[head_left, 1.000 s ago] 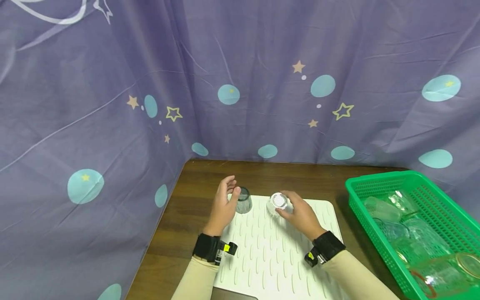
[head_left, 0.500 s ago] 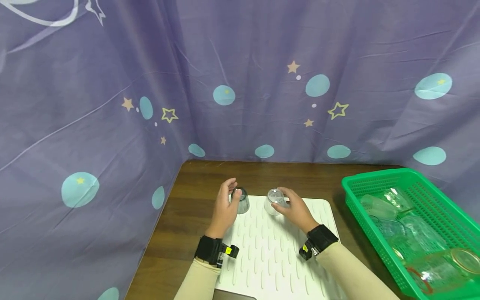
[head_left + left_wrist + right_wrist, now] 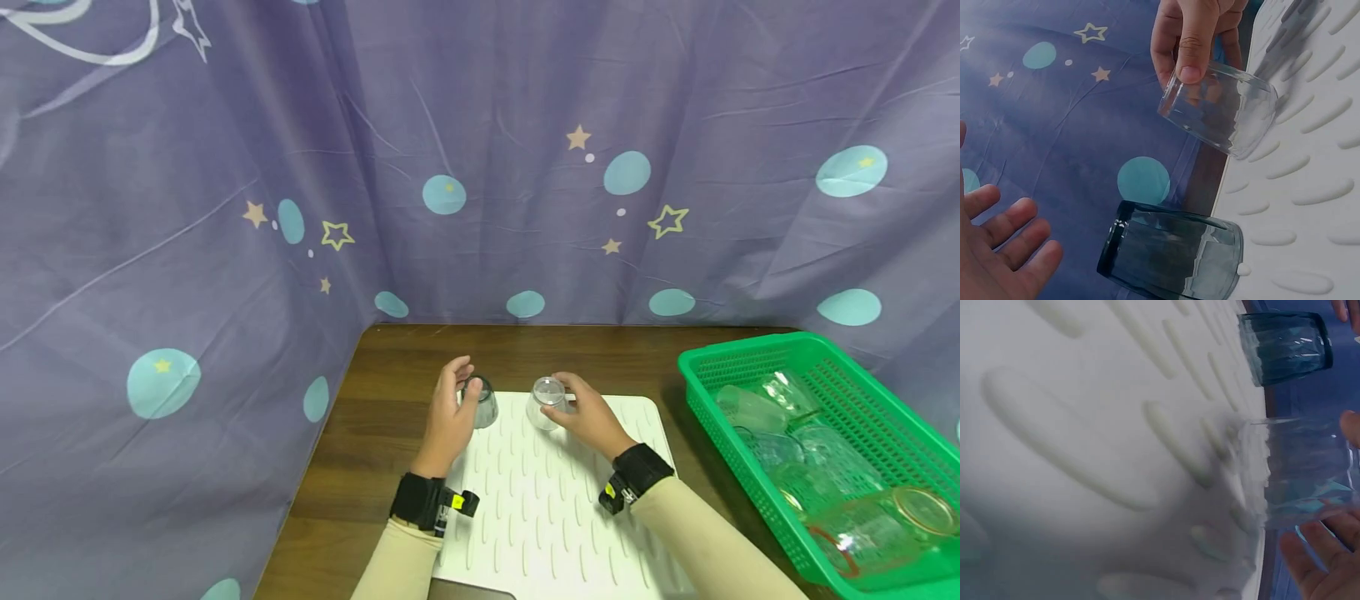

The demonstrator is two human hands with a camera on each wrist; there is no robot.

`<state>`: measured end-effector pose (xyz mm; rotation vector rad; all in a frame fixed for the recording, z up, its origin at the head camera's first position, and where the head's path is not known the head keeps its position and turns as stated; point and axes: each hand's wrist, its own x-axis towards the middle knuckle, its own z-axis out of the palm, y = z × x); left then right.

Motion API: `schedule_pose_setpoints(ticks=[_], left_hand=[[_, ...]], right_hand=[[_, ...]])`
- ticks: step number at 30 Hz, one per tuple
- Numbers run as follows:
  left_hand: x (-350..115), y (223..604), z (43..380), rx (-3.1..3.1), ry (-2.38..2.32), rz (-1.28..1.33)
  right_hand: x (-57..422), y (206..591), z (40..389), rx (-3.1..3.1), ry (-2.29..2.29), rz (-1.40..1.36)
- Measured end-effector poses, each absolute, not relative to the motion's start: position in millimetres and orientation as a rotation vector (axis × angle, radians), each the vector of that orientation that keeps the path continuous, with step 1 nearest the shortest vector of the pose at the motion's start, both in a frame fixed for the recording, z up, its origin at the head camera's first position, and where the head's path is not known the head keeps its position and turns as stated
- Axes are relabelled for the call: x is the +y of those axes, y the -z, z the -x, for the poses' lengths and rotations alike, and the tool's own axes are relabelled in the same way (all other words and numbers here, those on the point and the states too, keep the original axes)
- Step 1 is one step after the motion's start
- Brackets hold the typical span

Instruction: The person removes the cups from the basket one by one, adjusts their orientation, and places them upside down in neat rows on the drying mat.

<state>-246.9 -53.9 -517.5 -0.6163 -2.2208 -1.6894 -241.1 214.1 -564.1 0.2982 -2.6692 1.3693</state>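
Note:
A clear drinking glass (image 3: 540,414) stands upside down on the white ridged mat (image 3: 525,525), near its back edge. My right hand (image 3: 592,423) holds it near the top, thumb in front and fingers behind. To its left, a dark tinted glass (image 3: 486,408) stands upside down at the mat's back left corner. My left hand (image 3: 448,421) is beside that glass, fingers loosely spread. In the left wrist view the left fingers (image 3: 1019,225) are apart from the tinted glass (image 3: 1169,253). The right wrist view shows the mat surface and both glasses, with a gap between them.
A green plastic basket (image 3: 738,462) stands on the wooden table (image 3: 405,350) at the right, with several clear glasses and a glass jar (image 3: 881,529) lying in it. A purple patterned curtain (image 3: 510,233) hangs behind the table and along its left side.
My right hand has settled slightly with the clear glass at the mat's back edge. The left hand stays beside the tinted glass. The head view has shifted a little.

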Motion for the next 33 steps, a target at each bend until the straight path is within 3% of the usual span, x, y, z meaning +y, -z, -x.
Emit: schedule_pose_setpoints(ticks=[6, 11, 24, 33], left_hand=[[-49, 517, 238, -2.25, 1.696, 0.566], [-49, 523, 248, -2.3, 1.672, 0.608], [-49, 519, 253, -2.253, 1.729, 0.618], [-49, 496, 232, -2.2, 1.746, 0.614]], right_hand=[[224, 572, 233, -2.736, -1.288, -0.248], [248, 547, 222, -2.708, -1.136, -0.305], [360, 464, 170, -2.715, -0.796, -0.175], [452, 446, 149, -2.998, -0.641, 0.137]])
